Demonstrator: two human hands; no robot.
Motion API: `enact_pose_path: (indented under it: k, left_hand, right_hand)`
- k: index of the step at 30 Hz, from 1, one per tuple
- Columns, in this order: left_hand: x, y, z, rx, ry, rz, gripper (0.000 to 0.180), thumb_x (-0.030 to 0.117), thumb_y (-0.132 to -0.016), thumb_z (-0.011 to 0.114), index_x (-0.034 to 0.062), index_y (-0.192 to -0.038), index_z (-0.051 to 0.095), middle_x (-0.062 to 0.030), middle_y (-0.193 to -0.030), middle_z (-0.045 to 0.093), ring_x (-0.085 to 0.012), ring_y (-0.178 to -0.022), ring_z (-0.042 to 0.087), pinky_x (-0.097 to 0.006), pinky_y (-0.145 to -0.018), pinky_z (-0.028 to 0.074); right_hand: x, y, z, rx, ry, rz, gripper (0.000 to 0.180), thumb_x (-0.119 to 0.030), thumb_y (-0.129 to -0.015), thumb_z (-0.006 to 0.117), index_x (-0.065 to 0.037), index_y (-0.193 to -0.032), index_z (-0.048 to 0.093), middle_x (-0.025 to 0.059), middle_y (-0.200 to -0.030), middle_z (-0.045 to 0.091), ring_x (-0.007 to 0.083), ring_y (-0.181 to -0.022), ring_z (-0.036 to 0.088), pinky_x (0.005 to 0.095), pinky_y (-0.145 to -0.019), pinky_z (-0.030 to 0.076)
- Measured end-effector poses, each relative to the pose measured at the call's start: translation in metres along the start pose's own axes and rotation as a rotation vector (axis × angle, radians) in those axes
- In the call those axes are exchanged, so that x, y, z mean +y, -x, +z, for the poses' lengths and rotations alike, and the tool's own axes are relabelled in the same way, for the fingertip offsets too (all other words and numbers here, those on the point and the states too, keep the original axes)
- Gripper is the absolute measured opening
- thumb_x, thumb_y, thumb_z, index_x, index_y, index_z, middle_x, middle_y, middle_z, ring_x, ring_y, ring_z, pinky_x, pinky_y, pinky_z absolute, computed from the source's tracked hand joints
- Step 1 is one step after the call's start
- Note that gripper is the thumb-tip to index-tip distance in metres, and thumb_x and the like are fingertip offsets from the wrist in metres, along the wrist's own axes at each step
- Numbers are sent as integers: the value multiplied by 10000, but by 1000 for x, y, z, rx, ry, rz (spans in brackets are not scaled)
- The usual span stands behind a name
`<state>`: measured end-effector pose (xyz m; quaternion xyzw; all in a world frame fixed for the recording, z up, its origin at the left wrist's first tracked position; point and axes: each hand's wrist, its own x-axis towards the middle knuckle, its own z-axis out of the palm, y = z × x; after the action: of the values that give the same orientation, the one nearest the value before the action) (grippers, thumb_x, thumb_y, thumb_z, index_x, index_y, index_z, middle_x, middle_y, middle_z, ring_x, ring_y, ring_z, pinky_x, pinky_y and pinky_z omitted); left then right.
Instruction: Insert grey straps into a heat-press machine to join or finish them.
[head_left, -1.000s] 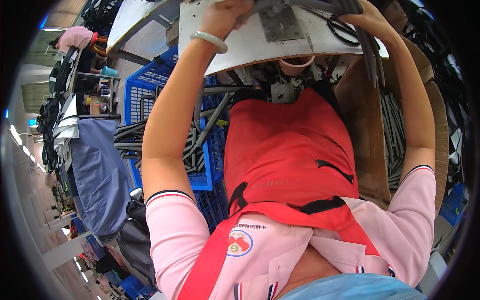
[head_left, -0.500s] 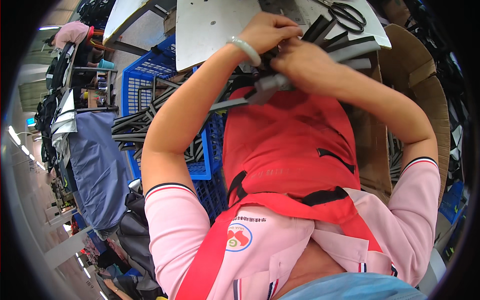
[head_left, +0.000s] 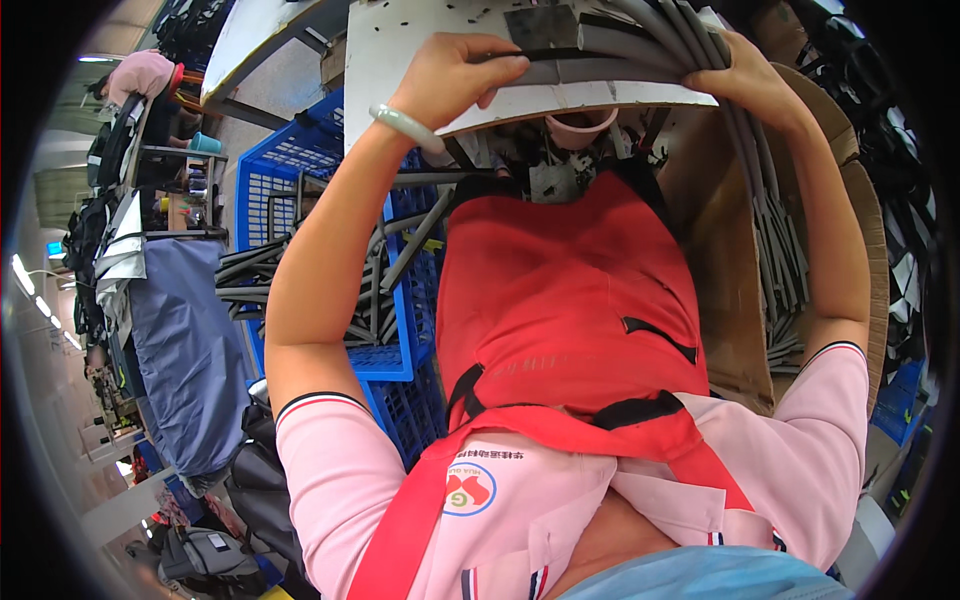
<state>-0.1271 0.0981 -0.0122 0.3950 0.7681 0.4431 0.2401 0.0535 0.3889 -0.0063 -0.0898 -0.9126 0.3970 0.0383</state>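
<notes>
A grey foam strip stretches between my two hands over the front edge of the white work table. My left hand pinches its left end between thumb and fingers. A pale bangle circles that wrist. My right hand is closed around the strip's other end, along with several more grey foam strips. These fan out over the table and hang down past the hand toward a cardboard box. A dark metal plate is set in the table behind the strip.
At left, a blue plastic crate holds many loose grey strips. The cardboard box at right has more strips inside. A pink basin sits under the table. Another person bends at the far left.
My hands were close together at the table edge and have moved apart, left and right. A strip now spans between them. The black scissors at the back right no longer show.
</notes>
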Motion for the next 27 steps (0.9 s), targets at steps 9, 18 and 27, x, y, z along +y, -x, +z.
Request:
enact_pose_path:
  k: [9,18,27]
  left_hand:
    - [1,-43,-1,68,157,-13,322,220,-822,713,-31,-1023,690,6,-602,547,-55,-529,452,-217,-475,319]
    - [6,-51,-6,78,218,-56,326,170,-828,717,-47,-1067,674,-15,-649,565,-64,-532,454,-213,-469,320]
    - [-1,-66,-10,87,291,-84,321,118,-869,664,-28,-1153,642,-4,-668,547,-52,-541,478,-181,-458,334]
  right_hand:
    - [-21,-24,-28,14,111,179,415,-124,-668,744,7,-1046,633,20,-858,640,116,-807,563,260,-748,467]
    - [-10,-39,-32,47,15,82,381,-117,-655,745,0,-1005,650,19,-836,642,119,-790,559,263,-751,462]
    - [-7,-52,-32,76,-203,29,409,-76,-653,730,8,-1045,647,32,-935,644,125,-862,560,251,-816,449]
